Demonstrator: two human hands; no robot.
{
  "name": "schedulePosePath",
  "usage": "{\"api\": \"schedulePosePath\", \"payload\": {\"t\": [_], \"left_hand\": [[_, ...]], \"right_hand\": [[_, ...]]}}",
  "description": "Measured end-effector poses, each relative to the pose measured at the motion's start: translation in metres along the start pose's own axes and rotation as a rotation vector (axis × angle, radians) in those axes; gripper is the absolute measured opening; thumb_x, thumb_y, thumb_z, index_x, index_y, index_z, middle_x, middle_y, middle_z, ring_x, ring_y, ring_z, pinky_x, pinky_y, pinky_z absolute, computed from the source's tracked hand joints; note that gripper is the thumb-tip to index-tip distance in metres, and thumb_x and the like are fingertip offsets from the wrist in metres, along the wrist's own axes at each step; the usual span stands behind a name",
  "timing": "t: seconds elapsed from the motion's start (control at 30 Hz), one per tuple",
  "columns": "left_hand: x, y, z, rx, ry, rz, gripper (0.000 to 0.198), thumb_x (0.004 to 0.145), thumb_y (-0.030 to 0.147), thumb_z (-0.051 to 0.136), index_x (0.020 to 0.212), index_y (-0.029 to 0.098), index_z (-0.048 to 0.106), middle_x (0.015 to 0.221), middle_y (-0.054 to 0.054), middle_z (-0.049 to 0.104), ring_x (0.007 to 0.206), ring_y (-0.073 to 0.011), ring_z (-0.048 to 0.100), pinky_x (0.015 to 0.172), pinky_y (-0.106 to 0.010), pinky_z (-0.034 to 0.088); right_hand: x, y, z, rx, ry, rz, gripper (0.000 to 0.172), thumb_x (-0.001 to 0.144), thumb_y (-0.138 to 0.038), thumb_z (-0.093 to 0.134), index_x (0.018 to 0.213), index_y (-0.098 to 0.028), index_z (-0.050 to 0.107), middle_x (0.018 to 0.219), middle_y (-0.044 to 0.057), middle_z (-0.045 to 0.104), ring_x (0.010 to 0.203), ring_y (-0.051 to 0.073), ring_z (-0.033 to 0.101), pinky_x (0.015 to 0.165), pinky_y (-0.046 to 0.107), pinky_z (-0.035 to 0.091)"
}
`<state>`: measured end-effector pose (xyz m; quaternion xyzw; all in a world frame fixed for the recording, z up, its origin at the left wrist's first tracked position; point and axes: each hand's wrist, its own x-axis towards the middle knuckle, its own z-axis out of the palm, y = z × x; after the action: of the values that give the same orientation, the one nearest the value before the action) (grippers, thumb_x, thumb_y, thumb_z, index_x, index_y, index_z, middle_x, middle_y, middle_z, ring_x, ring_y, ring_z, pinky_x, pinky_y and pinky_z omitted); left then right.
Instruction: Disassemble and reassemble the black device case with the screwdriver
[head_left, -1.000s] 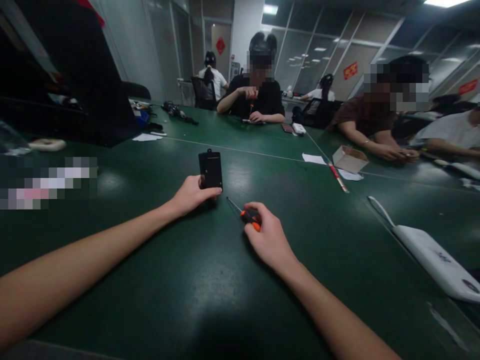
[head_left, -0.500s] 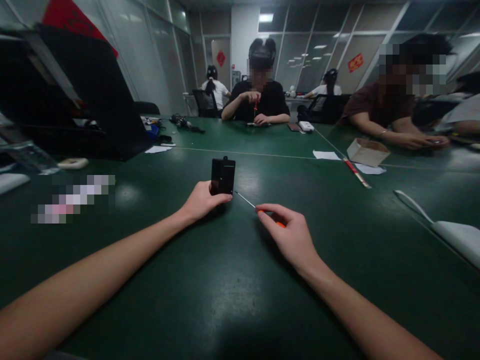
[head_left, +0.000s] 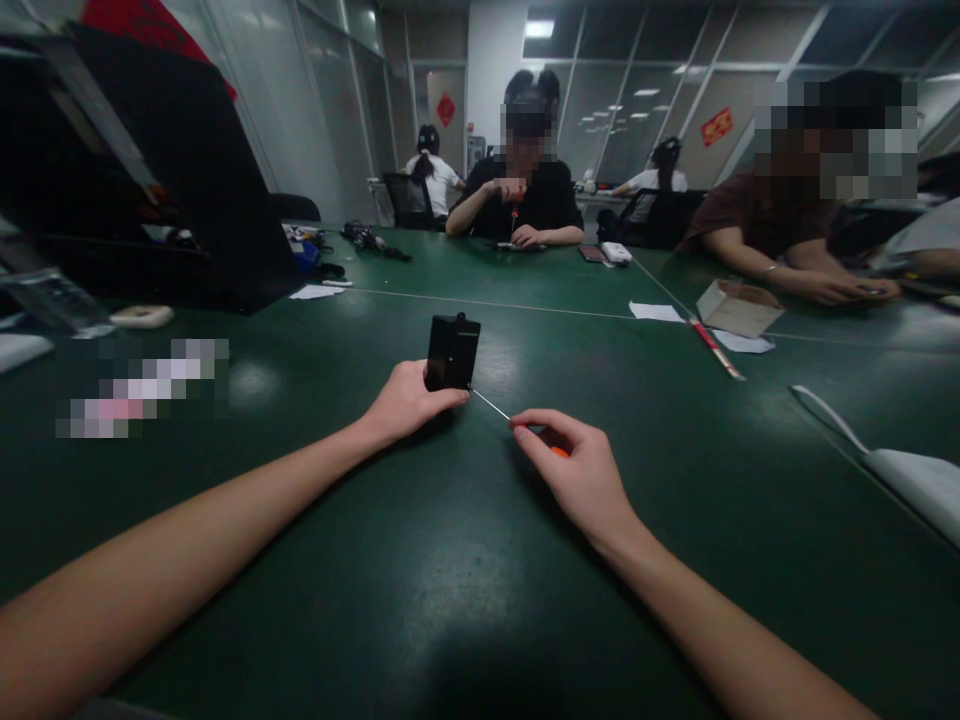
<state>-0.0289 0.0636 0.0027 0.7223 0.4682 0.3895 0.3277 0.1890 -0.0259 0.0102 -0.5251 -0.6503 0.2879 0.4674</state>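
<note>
- Right hand [head_left: 574, 470]: closed round orange-handled screwdriver [head_left: 492, 405], tip at lower right corner of black case [head_left: 454, 350].
- Left hand [head_left: 409, 400]: gripping case low, roughly upright; green table [head_left: 360, 580] beneath.
- Farther: open-topped box [head_left: 731, 312]; person in black [head_left: 553, 200] opposite.

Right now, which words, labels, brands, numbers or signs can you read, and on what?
Nothing reads clearly.
Red diamond sign at the back: too small.
Red-and-gold sign to its right: too blurred.
Red sheet, upper left: marks too indistinct.
Black case, screwdriver: no legible lettering.
</note>
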Motion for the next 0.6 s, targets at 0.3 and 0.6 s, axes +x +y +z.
{"api": "schedulePosePath", "payload": {"t": [0.3, 0.6], "left_hand": [[-0.0012, 0.0024, 0.0002, 0.028, 0.011, -0.002, 0.029, 0.072, 0.040, 0.073, 0.080, 0.012, 0.069, 0.074, -0.004, 0.067, 0.068, -0.0185, 0.060, 0.060, -0.027, 0.043], [-0.0020, 0.0014, 0.0004, 0.039, 0.018, 0.009, 0.028, 0.071, 0.040, 0.073, 0.079, 0.013, 0.070, 0.073, -0.004, 0.067, 0.067, -0.0182, 0.060, 0.059, -0.027, 0.042]], "right_hand": [[0.0004, -0.0014, 0.0000, -0.021, 0.009, 0.008, 0.019, 0.082, -0.030, 0.065, 0.090, -0.017, 0.076, 0.086, 0.005, 0.075, 0.073, 0.020, 0.065, 0.068, 0.031, 0.047], [0.0000, -0.0027, 0.0004, 0.013, 0.012, 0.040, 0.018, 0.081, -0.031, 0.066, 0.088, -0.018, 0.077, 0.086, 0.005, 0.075, 0.075, 0.021, 0.066, 0.069, 0.032, 0.047]]}}
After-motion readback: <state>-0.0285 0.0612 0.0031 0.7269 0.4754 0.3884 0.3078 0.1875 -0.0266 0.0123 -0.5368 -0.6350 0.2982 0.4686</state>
